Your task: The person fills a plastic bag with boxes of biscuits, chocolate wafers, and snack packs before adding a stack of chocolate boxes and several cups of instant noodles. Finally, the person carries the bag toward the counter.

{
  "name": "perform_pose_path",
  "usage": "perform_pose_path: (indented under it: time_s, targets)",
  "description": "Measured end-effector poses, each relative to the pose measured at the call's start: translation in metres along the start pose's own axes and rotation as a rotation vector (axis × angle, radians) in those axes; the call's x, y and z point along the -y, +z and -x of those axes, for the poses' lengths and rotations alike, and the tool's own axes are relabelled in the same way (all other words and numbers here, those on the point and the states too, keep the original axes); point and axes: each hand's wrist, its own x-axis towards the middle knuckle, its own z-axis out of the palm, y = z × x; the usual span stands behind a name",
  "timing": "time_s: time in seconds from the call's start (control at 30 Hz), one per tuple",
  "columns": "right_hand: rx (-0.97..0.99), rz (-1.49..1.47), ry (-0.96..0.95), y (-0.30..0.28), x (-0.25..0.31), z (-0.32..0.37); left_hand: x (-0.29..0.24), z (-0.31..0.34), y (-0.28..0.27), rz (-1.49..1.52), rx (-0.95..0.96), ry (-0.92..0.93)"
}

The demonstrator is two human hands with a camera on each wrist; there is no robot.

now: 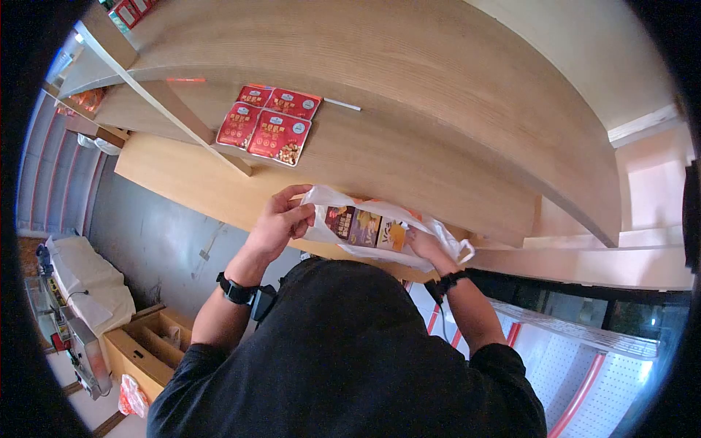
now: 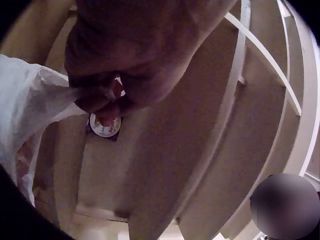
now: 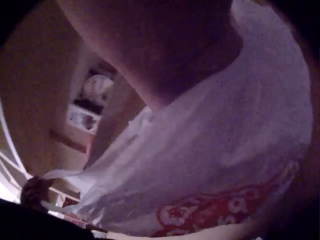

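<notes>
Bag [image 3: 200, 150] of thin white plastic hangs by its edge from my left hand [image 1: 280, 221], its mouth spread wide at the front of a wooden shelf [image 1: 416, 153]. The thumb and fingers of that hand are curled and pinch the rim; in the left wrist view the plastic draws to a narrow fold right where they meet it. Opposite, my right hand [image 1: 429, 248] reaches inside past the other end of the rim, the wrist crossing the plastic. Its fingertips are hidden, and I cannot tell whether they grip anything. Just beside those fingers lies a yellow-and-white pack [image 1: 393, 236], whether touching or slightly apart I cannot say. Next to it sits a purple pack [image 1: 365, 228], then a dark pack [image 1: 338, 219], the nearest of the row to my left fingers, though well clear of their pinch. All three lie within the bag, their printed faces showing. Red print with white lettering [image 3: 210, 207] marks the outside of the plastic below my right wrist. Beyond my left hand, four red packets [image 1: 279, 136] lie close together on the shelf.
</notes>
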Motion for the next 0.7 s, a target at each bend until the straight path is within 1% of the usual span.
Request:
perform_pose_path:
  time_s: [0.03, 0.1, 0.17, 0.27, 0.33, 0.4, 0.5, 0.57, 0.6, 0.7]
  targets:
    - [-0.032, 0.069, -0.075, -0.009, -0.002, 0.006, -0.006, 0.001, -0.002, -0.013, -0.004, 0.016]
    - [-0.044, 0.197, -0.113, -0.029, -0.001, 0.019, -0.019, 0.005, -0.001, 0.0, -0.042, 0.061]
    - [-0.011, 0.32, -0.034, -0.074, 0.025, 0.055, -0.023, 0.006, -0.003, 0.011, -0.066, 0.091]
    - [0.014, 0.431, 0.062, -0.113, 0.042, 0.09, -0.026, 0.004, -0.014, 0.016, -0.07, 0.122]
    - [-0.133, 0.506, -0.058, -0.12, 0.039, 0.112, -0.029, 0.005, -0.019, 0.018, -0.073, 0.138]
    - [-0.11, 0.573, -0.008, -0.134, 0.051, 0.127, -0.035, 0.01, -0.019, -0.009, -0.061, 0.151]
    - [-0.043, 0.53, 0.041, -0.139, 0.051, 0.134, -0.033, 0.005, -0.025, -0.03, -0.072, 0.167]
    - [-0.172, 0.625, -0.013, -0.124, 0.038, 0.142, -0.032, 0.005, -0.026, -0.038, -0.069, 0.163]
    - [-0.241, 0.674, -0.044, -0.125, 0.045, 0.144, -0.037, 0.007, -0.025, -0.046, -0.058, 0.162]
    - [-0.158, 0.577, 0.049, -0.136, 0.068, 0.156, -0.034, 0.01, -0.032, -0.102, -0.033, 0.187]
